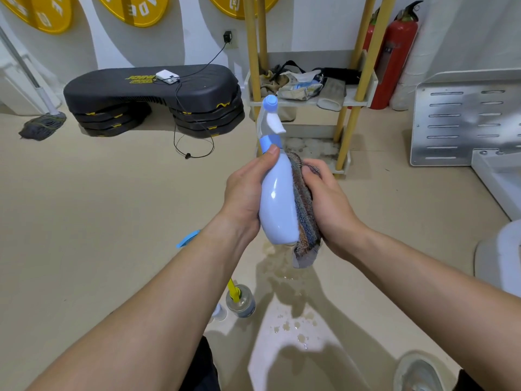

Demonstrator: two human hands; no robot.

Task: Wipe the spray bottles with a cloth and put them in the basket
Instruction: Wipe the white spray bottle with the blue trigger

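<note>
Spray bottle (pixel 277 198), pale blue with a white trigger, is hanging in the air between your hands, nozzle pointing up and away from you. Your left hand (pixel 242 193) is gripping its body, thumb lying just under the blue collar. Your right hand (pixel 329 201) is clutching the striped cloth (pixel 306 210) and pressing it along the bottle's right side. Judgement: wiping of this bottle is under way, not finished. Below your left forearm a small bottle with a yellow trigger (pixel 240 301) is standing on the floor (pixel 84 221), seemingly awaiting its turn. Water spots (pixel 293 325) are lying on the floor near it. No basket is showing that I can identify, so nothing is confirmed as stowed.
</note>
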